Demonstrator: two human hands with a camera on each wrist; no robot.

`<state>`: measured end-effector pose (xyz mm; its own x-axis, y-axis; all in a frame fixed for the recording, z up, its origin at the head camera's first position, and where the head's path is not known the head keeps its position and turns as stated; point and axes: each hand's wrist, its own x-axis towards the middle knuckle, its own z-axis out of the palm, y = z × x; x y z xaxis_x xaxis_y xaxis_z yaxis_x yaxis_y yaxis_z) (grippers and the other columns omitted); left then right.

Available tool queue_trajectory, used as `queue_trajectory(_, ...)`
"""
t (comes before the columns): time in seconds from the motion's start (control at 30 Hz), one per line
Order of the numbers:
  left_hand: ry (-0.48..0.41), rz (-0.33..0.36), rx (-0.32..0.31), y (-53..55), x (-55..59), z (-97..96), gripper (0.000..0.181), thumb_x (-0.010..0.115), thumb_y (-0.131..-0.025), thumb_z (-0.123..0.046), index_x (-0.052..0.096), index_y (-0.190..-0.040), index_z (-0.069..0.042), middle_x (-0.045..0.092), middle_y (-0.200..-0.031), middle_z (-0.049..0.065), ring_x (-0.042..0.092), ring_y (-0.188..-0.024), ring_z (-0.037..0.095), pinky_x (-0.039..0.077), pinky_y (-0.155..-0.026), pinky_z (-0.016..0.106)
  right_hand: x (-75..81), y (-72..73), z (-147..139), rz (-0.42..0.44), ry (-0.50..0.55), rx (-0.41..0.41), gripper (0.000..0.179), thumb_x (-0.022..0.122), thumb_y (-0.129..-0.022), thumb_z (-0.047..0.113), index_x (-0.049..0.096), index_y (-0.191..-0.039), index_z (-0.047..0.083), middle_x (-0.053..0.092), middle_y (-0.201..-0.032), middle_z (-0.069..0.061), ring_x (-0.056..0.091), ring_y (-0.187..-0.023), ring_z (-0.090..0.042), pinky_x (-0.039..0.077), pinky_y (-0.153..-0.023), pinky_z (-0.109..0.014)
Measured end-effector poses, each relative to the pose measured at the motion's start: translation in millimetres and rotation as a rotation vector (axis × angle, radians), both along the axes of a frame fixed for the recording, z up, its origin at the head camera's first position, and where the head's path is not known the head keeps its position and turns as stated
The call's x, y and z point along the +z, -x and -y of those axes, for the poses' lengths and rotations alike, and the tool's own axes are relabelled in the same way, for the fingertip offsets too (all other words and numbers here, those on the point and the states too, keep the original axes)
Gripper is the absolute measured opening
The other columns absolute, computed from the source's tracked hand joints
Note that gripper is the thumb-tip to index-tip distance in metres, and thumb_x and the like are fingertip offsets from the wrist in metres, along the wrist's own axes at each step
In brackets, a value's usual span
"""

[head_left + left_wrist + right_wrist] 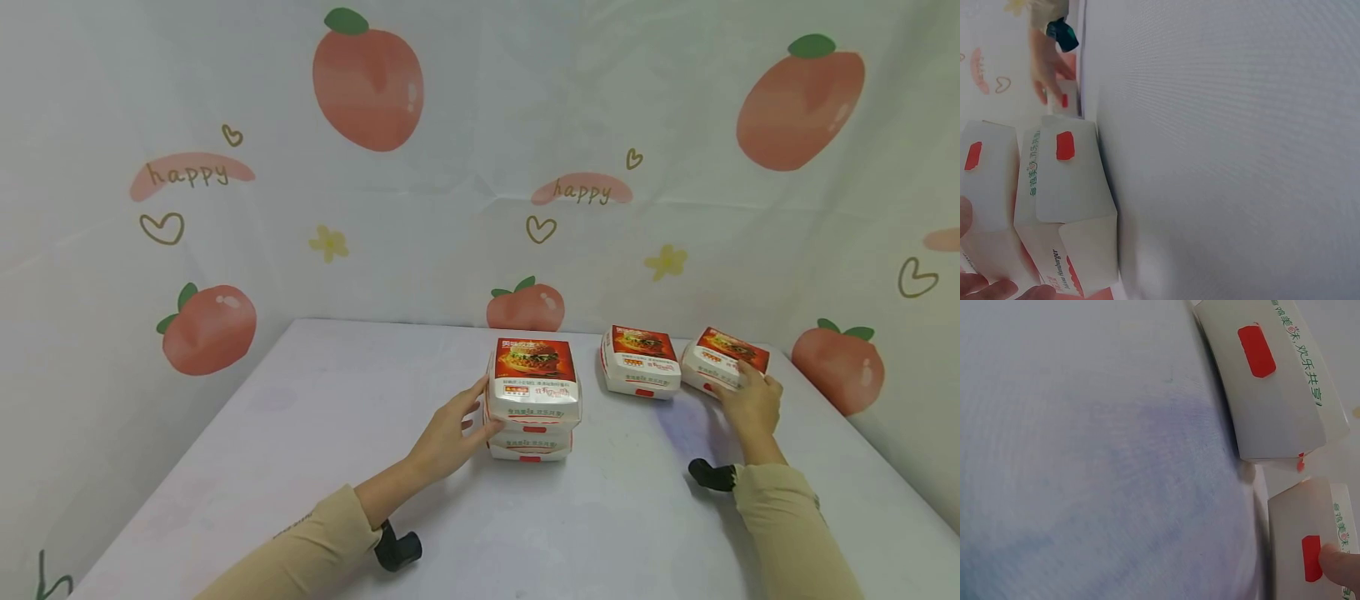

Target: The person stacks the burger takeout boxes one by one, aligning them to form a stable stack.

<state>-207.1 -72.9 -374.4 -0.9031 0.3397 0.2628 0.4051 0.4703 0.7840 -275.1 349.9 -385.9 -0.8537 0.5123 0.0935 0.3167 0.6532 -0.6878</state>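
Observation:
Two white hamburger boxes with red burger-picture lids form a stack in the middle of the table. My left hand holds the stack's left front corner, thumb on the front of the upper hamburger box and fingers along its left side. Below it the lower hamburger box stands on the table. At the back right, my right hand grips another hamburger box. Its thumb presses near the red tab, and the other fingers reach over the top and right side.
Just left of the right hand's box sits one more hamburger box, a narrow gap between them. A white table lies beneath everything. Behind it hangs a cloth backdrop printed with fruit. Black wrist-worn pieces hang by both cuffs.

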Motion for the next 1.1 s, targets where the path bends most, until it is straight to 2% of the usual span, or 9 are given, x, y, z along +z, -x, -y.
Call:
queue_trajectory(0.2,0.002,0.002,0.000,0.7,0.7,-0.2,0.072,0.064,-0.088,-0.028,0.028,-0.147,-0.009,0.040,-0.146,0.015,0.050,-0.124,0.037,0.052,-0.092,0.047,7.4,-4.2,0.7,-0.022,0.017,-0.008,0.063,0.055,-0.092,0.012,0.024,-0.146,0.002,0.009,-0.148,-0.037,0.014,-0.137,-0.052,0.021,-0.109,-0.065)
queue_trajectory(0.57,0.004,0.011,0.007,-1.1,2.0,0.0,0.072,0.064,-0.088,-0.028,0.027,-0.148,-0.011,0.038,-0.148,0.014,0.049,-0.125,0.037,0.052,-0.093,0.047,23.4,-9.0,2.5,-0.055,-0.033,0.008,0.064,0.055,-0.092,0.018,0.024,-0.147,0.005,0.013,-0.148,-0.034,0.019,-0.136,-0.051,0.025,-0.106,-0.066)
queue_trajectory(0.83,0.003,0.002,0.009,-1.4,2.7,-0.3,0.071,0.065,-0.088,-0.026,0.028,-0.147,-0.010,0.038,-0.148,0.014,0.050,-0.124,0.038,0.052,-0.093,0.047,33.2,-12.9,8.0,-0.083,-0.066,0.013,0.064,0.055,-0.093,0.020,0.024,-0.148,0.009,0.013,-0.150,-0.032,0.017,-0.138,-0.049,0.025,-0.108,-0.065)
queue_trajectory(1.1,-0.003,-0.002,-0.001,-1.4,2.9,0.0,0.071,0.064,-0.088,-0.026,0.027,-0.147,-0.009,0.038,-0.147,0.016,0.050,-0.124,0.039,0.052,-0.092,0.047,45.7,-18.0,17.3,-0.120,-0.049,0.032,0.064,0.058,-0.091,0.020,0.027,-0.147,0.011,0.017,-0.149,-0.031,0.020,-0.137,-0.048,0.026,-0.107,-0.065)
